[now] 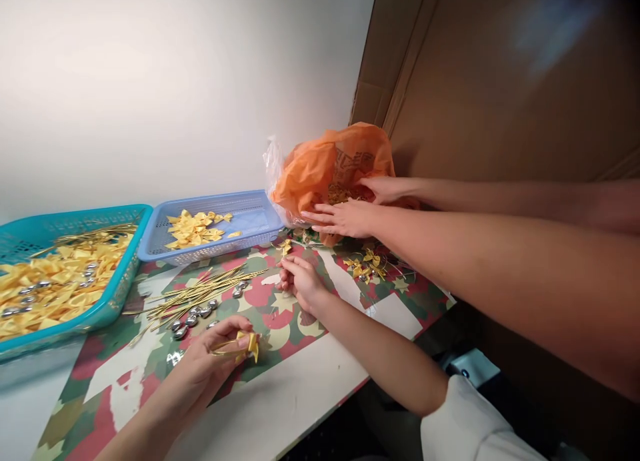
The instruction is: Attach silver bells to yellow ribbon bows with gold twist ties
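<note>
My left hand (225, 348) is closed in a pinch on a yellow ribbon bow (253, 346) with a gold twist tie running through the fingers. Further forward, my right hand (306, 284) has its fingers curled with thumb and index together. A small yellow bow (285, 247) shows right at those fingertips; whether they grip it I cannot tell. To the left of my right hand lie a bundle of gold twist ties (205, 291) and several silver jingle bells (193, 316).
A teal basket (127, 284) full of yellow bows stands left, beside a blue basket (250, 236) with fewer bows. Another person's hands (345, 218) reach from the right into an orange plastic bag (307, 174). Finished-looking bows (369, 264) lie under that person's arm. Patterned paper (280, 321) covers part of the table.
</note>
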Tool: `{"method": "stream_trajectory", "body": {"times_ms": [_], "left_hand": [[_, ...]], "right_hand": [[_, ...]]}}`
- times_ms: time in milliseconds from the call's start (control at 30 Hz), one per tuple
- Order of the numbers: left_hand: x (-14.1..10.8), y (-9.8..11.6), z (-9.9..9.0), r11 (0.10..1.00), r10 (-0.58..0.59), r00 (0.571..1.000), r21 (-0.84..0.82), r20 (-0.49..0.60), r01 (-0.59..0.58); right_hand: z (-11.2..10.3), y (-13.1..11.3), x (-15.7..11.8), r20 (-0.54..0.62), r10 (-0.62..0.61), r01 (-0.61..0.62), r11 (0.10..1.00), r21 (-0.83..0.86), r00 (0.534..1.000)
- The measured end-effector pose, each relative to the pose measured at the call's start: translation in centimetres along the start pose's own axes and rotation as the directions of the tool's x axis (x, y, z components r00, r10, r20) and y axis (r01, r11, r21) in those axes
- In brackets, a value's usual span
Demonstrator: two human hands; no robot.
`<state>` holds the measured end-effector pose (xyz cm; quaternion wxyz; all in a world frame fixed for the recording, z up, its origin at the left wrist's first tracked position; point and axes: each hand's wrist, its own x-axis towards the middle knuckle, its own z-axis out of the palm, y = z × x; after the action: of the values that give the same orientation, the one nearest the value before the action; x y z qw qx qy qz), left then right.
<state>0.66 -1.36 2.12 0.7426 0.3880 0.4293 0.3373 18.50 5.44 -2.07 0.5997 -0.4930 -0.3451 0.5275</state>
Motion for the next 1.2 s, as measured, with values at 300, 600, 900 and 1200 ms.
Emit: {"method": "stream_trajectory", "body": {"times_ms": [300,600,900,1200], "left_hand": [[0.3,-0.7,-1.8,0.980,-0.055,0.888,0.193,0.456,-0.038],[0.4,-1.1,-1.7,0.989,0.034,0.926,0.122,0.376,-0.086],[0.3,-0.7,-0.4,0.998,0.042,0.993,0.039,0.111,-0.046],[0.0,0.0,0.5,0.995,0.062,0.998,0.073,0.023,-0.063]], "right_hand": [[0.0,-1.6,-0.6,0.169,0.131,-0.170,0.954,0.246,0.977],[0.8,-1.0,-1.0,0.144,0.085,-0.102,0.988,0.115,0.986],[1.4,-0.7,-0.9,0.112,0.070,-0.074,0.997,0.036,0.991],[1.5,-0.6,-0.7,0.104,0.076,-0.082,0.995,0.054,0.992]]}}
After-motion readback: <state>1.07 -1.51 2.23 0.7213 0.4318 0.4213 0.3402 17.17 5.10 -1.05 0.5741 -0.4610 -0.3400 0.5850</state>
